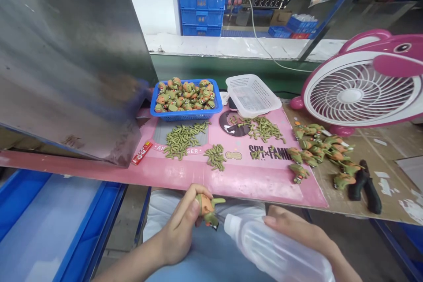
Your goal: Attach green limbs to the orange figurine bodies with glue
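Observation:
My left hand [178, 229] is closed around a small green-and-orange toy figurine [206, 205], holding it above my lap. A thin green piece sticks out from the figurine's side. In my right hand [297, 228] is a translucent squeeze bottle [280, 249] with a white cap, tilted so its thin nozzle points at the figurine. Whether the nozzle touches it I cannot tell. On the pink mat [231, 183] beyond my hands lie piles of small curved green pieces [185, 140]. Similar figurines fill a blue basket [187, 116], and several more figurines [309, 156] lie on the right.
A white basket [253, 97] stands behind the green pieces. Right of the mat are a black-handled tool [365, 189] and a pink fan [360, 88]. A large metal panel [69, 57] rises at left, near a red packet [142, 153]. Blue crates [201, 11] are stacked behind.

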Demonstrator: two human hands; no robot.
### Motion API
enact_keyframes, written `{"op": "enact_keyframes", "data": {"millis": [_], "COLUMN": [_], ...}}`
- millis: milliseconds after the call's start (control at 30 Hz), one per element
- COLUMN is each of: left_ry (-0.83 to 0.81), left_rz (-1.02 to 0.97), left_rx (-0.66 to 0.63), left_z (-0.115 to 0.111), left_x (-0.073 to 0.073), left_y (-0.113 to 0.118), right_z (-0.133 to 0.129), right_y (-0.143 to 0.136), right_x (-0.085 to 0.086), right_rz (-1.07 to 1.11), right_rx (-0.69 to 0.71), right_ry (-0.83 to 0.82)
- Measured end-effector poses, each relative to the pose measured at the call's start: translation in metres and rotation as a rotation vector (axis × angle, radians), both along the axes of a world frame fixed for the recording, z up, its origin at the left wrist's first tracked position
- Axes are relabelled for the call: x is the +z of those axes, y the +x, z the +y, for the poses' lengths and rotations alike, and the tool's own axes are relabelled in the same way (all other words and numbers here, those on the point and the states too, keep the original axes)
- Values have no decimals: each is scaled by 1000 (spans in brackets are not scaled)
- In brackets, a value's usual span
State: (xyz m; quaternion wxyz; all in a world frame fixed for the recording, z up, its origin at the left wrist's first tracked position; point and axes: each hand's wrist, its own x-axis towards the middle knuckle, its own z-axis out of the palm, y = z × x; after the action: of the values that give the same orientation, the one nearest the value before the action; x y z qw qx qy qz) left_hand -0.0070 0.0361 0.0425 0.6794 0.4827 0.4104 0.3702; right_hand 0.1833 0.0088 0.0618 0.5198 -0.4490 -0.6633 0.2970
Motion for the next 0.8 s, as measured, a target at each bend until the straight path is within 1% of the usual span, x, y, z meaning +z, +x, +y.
{"op": "enact_keyframes", "data": {"millis": [100,167,333,567,800], "left_ry": [41,42,39,25,44], "left_rz": [70,97,108,90,87], "left_rx": [-18,-27,-6,-39,-49], "left_z": [0,0,-2,-2,-1], "left_x": [2,3,3,0,1], "left_y": [-2,-3,-2,-4,-4], "right_z": [4,6,5,4,4], "right_y": [-5,-7,-6,-8,-7], "right_x": [7,9,6,2,3], "right_rz": [-78,-119,-112,-117,-111], "right_rx": [0,-21,-9,-40,-25], "right_ry": [183,254,270,263,257]}}
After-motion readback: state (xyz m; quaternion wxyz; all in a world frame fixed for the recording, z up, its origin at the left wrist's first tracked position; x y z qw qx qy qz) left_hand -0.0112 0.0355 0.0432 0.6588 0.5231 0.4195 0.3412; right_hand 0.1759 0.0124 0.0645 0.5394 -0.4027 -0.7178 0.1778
